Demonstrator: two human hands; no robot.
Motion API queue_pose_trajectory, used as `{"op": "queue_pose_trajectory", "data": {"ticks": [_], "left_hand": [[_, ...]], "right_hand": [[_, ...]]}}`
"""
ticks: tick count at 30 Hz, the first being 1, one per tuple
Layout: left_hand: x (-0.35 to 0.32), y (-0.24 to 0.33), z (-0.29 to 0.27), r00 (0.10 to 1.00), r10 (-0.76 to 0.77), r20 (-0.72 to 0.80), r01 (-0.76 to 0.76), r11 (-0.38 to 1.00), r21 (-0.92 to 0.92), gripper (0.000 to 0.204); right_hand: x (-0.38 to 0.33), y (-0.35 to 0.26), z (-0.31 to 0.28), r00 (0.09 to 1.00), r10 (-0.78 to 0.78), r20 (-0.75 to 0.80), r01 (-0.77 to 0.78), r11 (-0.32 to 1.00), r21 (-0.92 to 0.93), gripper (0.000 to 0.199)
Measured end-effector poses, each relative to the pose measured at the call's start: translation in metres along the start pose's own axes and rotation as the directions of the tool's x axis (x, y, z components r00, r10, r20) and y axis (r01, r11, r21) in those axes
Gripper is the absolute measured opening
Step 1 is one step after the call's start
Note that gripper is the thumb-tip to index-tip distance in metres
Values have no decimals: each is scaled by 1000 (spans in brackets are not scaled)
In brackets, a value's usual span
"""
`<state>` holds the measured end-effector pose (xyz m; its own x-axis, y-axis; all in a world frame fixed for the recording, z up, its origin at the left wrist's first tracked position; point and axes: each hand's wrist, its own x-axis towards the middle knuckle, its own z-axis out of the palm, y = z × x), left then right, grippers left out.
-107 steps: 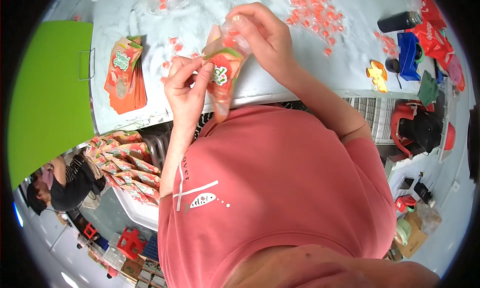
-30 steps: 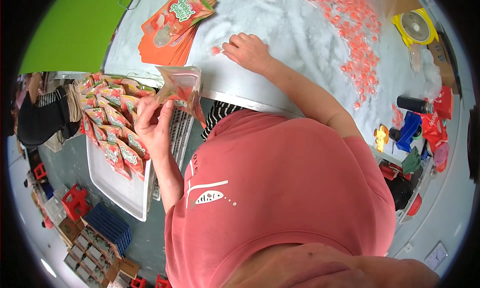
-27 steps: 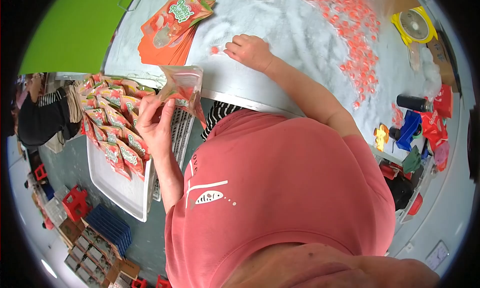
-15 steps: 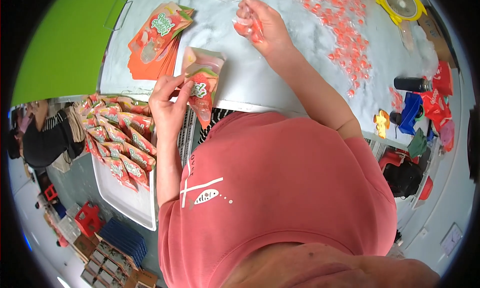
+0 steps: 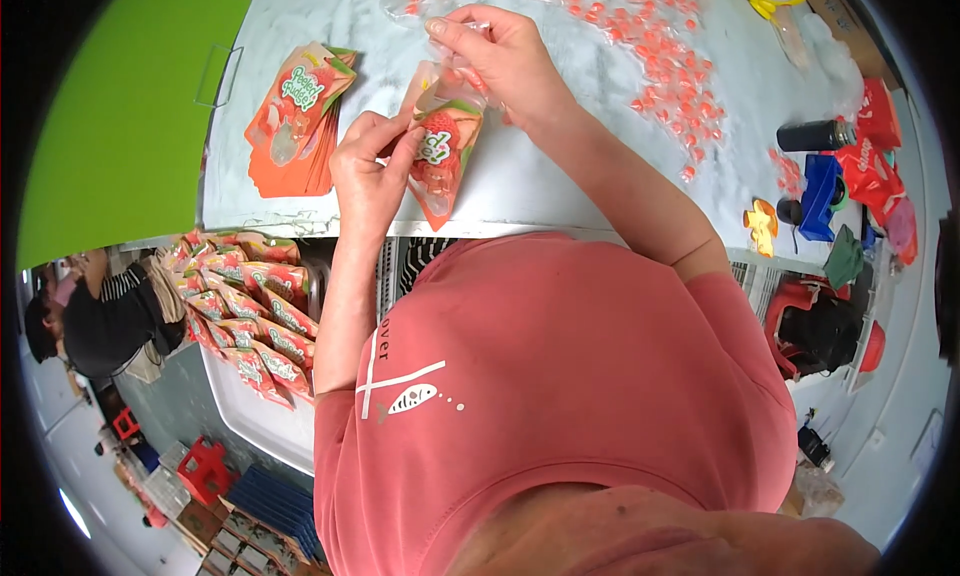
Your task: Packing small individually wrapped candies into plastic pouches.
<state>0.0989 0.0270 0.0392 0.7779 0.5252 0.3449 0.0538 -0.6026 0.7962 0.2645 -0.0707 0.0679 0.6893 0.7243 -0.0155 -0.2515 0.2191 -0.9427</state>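
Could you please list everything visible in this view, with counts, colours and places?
Held pouch: one, orange and green, in the left hand at the table edge.
Empty pouch stack: one stack, orange, on the table left of the hands.
Small wrapped candies: many, orange-pink, scattered over the table's right part.
Table: one, pale grey.
Filled pouches: many, orange, in rows in a white tray below the table, left.
Black bottle: one, lying at the table's right end.
Blue holder: one, beside the bottle.
Green board: one, far left.
Left hand: grip on the pouch.
Right hand: pinching clear-wrapped candies above the pouch mouth.
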Motion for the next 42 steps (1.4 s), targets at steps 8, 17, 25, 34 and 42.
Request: {"op": "queue_pose_trajectory", "data": {"ticks": [8,17,25,34,42], "left_hand": [[5,0,11,1000,21,5,-21,1000,-14,21],[6,0,19,997,62,40,-62,998,-16,19],[4,2,20,996,59,67,-59,998,-13,17],[3,-9,19,998,-18,64,30,981,-193,17],[2,-13,17,997,-18,79,34,975,-218,17]], "right_hand": [[-4,-8,-14,994,4,109,11,991,-135,26],[11,15,-29,989,-53,138,108,897,-428,30],[16,21,-30,958,-285,44,281,890,-358,25],[7,25,-32,886,-441,141,458,788,-412,18],[4,28,-36,813,-572,112,566,728,-387,14]]}}
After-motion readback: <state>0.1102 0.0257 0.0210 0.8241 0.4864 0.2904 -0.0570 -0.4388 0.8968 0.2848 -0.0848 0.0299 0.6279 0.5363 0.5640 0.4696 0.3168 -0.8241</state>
